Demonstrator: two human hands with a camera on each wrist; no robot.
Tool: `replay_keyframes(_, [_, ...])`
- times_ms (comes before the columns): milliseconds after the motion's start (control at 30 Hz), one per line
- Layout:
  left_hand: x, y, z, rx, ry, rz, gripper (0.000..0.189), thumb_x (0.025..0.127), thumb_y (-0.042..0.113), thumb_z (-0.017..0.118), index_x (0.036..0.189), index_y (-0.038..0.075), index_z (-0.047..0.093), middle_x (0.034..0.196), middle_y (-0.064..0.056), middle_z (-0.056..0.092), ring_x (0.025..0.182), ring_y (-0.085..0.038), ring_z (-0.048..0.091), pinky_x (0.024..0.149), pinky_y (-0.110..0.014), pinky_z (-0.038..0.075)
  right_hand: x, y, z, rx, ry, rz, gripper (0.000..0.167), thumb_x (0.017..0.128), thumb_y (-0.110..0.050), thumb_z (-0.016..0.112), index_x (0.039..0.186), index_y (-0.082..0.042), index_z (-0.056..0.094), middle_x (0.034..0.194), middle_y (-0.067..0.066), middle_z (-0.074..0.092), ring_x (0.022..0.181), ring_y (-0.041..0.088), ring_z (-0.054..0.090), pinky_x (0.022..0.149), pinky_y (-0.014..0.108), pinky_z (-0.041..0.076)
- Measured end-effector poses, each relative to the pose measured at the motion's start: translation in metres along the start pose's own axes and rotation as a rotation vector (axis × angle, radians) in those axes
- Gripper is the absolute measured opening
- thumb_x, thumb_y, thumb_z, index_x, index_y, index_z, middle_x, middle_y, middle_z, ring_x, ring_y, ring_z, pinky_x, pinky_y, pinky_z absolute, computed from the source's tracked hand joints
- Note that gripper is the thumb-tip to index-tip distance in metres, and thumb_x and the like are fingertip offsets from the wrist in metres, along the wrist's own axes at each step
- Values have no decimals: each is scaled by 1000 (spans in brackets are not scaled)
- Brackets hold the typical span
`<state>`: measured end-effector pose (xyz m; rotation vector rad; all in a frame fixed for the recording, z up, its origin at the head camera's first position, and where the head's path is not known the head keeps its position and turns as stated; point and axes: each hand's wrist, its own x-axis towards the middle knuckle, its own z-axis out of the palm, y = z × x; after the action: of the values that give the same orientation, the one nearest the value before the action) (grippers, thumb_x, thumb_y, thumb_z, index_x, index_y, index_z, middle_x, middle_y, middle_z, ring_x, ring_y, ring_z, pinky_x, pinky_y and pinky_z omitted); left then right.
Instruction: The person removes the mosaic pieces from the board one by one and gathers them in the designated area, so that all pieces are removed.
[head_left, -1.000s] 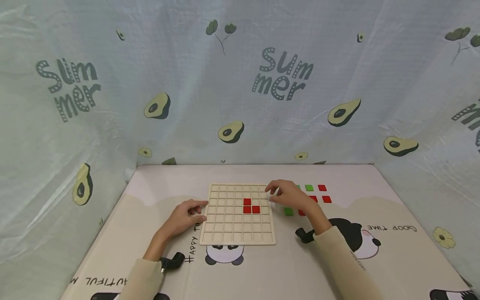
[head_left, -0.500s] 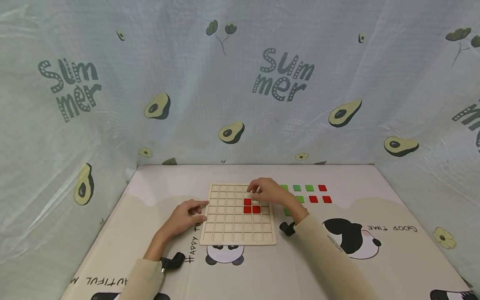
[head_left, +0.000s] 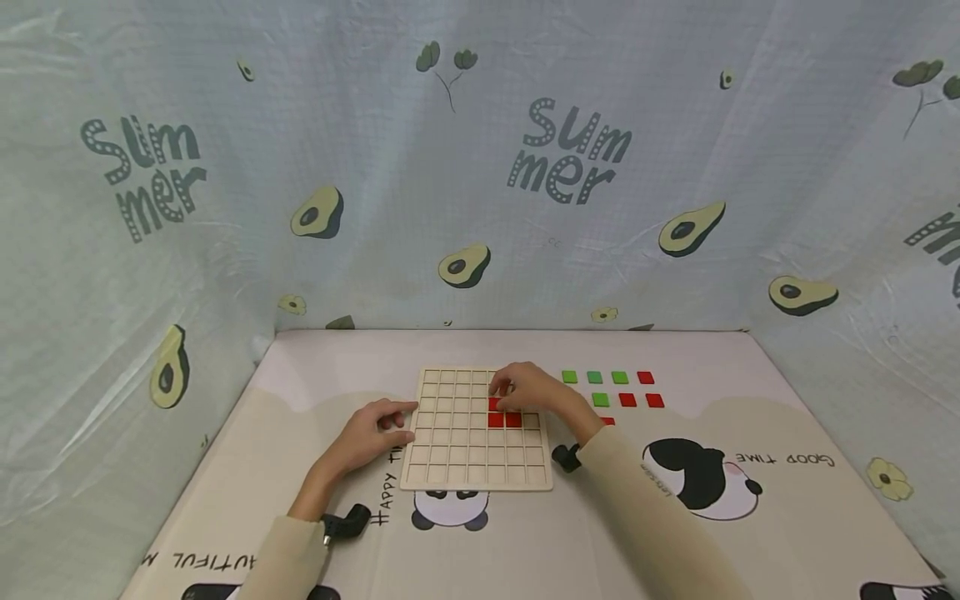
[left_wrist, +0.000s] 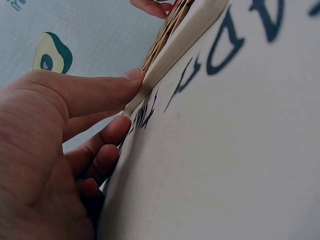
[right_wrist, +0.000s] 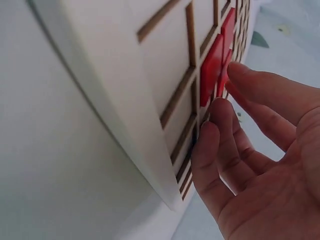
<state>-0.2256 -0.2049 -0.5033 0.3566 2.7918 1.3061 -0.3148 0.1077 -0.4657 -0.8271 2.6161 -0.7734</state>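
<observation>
A pale wooden grid board (head_left: 457, 458) lies on the table, with red square tiles (head_left: 496, 420) in a few of its cells. My left hand (head_left: 369, 432) is at its left side; in the left wrist view the thumb (left_wrist: 107, 92) touches the board's edge (left_wrist: 180, 45) and the other fingers bend loosely below. Over the upper right cells is my right hand (head_left: 534, 390), thumb and fingertips bent down around a red tile. Beside that thumb (right_wrist: 245, 75) a red tile (right_wrist: 212, 70) shows in the right wrist view. Whether the fingers pinch a tile is hidden.
Right of the board, loose green tiles (head_left: 600, 400) and red tiles (head_left: 655, 401) lie in rough rows, partly hidden by the right forearm. A printed cloth wall (head_left: 375, 275) rises behind the table and at both sides.
My right hand has moved left from the board's right edge to the red tiles and lowered onto them. My left hand stays at the left edge.
</observation>
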Motion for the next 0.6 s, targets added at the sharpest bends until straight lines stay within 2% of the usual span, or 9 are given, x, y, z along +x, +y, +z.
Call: replay_keyframes(600, [1,-1,0,-2,-4,-13,49,89,22,79,136,10,68,98,-4,61,89,-18,49,78,-29,39,-1,-4,2,-52,3,-49,14,89,-7,76,102,-13,76,95,0,70,86,12,59,79,30,51])
